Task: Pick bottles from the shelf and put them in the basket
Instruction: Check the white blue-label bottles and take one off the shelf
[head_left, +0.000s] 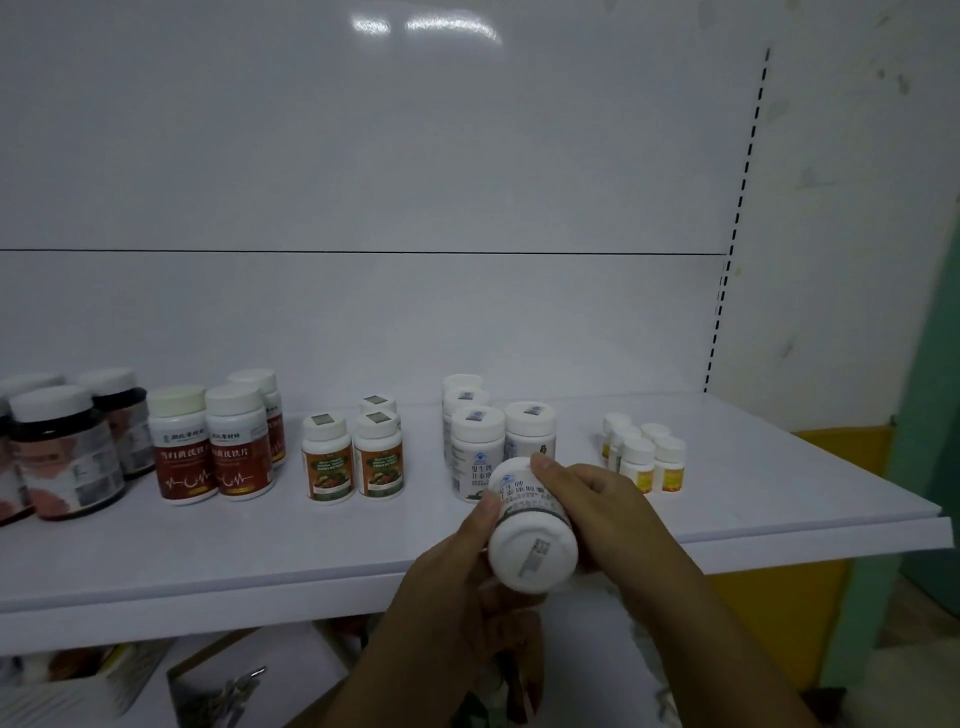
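Note:
Both my hands hold one white bottle (530, 540) with a blue-printed label, tipped so its white cap faces me, just in front of the shelf's front edge. My left hand (457, 587) grips it from the left and below, thumb up its side. My right hand (597, 514) wraps it from the right, fingers over the label. Behind it on the white shelf (260, 551) stand several matching white bottles (475, 447). No basket can be made out.
Along the shelf stand dark jars (62, 452) at far left, red-labelled bottles (213, 447), orange-and-green-labelled bottles (353, 457), and small yellow-labelled bottles (649, 457) on the right. Below the shelf lie a cardboard box (234, 675) and clutter. A green wall edge (930, 415) is at right.

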